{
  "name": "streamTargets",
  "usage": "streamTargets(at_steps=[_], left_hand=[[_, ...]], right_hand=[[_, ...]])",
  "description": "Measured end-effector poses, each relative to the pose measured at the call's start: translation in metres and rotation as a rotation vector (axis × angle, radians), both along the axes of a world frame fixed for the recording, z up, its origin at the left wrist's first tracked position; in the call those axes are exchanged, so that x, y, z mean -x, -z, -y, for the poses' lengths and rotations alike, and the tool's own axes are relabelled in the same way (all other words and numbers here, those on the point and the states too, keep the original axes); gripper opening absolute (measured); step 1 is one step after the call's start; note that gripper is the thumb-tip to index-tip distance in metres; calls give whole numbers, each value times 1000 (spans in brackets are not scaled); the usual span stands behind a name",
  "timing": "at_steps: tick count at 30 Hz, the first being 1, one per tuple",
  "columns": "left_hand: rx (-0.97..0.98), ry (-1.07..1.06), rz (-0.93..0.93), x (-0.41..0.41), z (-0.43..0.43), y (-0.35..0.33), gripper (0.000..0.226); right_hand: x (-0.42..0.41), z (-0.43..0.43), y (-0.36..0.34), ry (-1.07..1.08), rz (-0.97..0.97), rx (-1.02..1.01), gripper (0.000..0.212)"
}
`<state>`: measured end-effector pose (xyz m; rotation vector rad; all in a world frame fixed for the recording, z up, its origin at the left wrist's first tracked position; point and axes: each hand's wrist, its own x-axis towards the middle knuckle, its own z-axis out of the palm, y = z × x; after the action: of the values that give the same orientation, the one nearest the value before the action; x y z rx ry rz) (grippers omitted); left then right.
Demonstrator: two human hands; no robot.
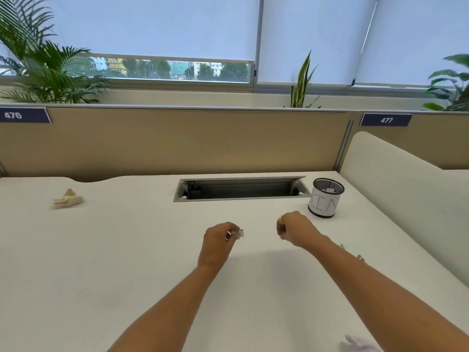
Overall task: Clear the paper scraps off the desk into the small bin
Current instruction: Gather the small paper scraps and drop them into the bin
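Observation:
My left hand (219, 237) hovers over the middle of the white desk (127, 250) and pinches a small crumpled paper scrap (239, 233) at its fingertips. My right hand (294, 228), with a gold ring, has its fingers curled downward; a bit of white shows under them, but whether it holds a scrap is unclear. The small black mesh bin (326, 198), wrapped in a white paper label, stands at the back right with white paper inside. It is a short way right of and beyond my right hand. Another scrap (360, 344) lies at the bottom right, and tiny bits (359, 257) lie beside my right forearm.
A crumpled beige tissue (68, 198) lies at the far left of the desk. An open cable tray (239, 189) is sunk into the desk's back middle. Tan partitions close the back; a white rounded divider (396, 199) walls the right side behind the bin.

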<state>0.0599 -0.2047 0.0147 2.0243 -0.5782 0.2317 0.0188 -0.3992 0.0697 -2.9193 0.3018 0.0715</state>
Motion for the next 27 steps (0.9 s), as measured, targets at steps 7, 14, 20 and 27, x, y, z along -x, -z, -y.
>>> streamTargets(at_steps=[7, 14, 20, 27], left_hand=[[95, -24, -63, -22, 89, -22, 14], [60, 9, -15, -46, 156, -52, 20], [12, 7, -59, -54, 183, -51, 22], [-58, 53, -70, -67, 210, -59, 26]], right_hand=[[-8, 90, -17, 158, 219, -99, 19], [-27, 156, -33, 307, 408, -184, 15], [-50, 190, -32, 407, 427, -296, 10], [-66, 201, -13, 353, 534, -312, 24]])
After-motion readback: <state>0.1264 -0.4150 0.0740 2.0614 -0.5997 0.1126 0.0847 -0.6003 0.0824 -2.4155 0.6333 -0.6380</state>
